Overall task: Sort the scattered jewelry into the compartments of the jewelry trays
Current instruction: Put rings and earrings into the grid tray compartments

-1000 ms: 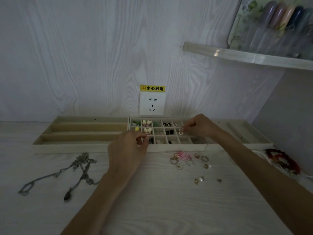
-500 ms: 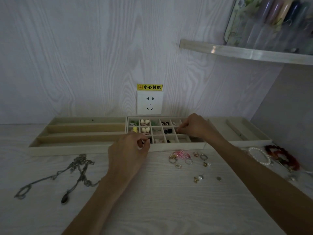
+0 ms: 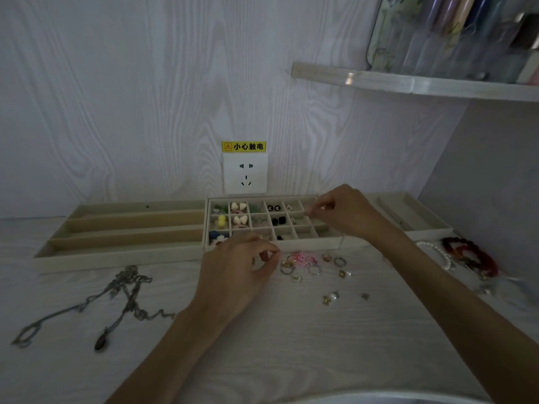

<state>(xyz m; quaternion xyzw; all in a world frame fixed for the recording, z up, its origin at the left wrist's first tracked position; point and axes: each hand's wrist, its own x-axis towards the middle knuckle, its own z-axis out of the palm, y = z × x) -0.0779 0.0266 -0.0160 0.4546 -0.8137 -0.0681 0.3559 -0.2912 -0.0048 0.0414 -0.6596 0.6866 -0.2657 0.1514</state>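
Right hand (image 3: 344,212) pinches something tiny over the grid tray's (image 3: 274,244) far-right cells; left hand (image 3: 236,269) — fingers curled, contents unclear — sits just left of the rings (image 3: 303,265).

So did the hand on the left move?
Yes. The left hand slid back from the grid tray toward the person, now over the table beside the rings.
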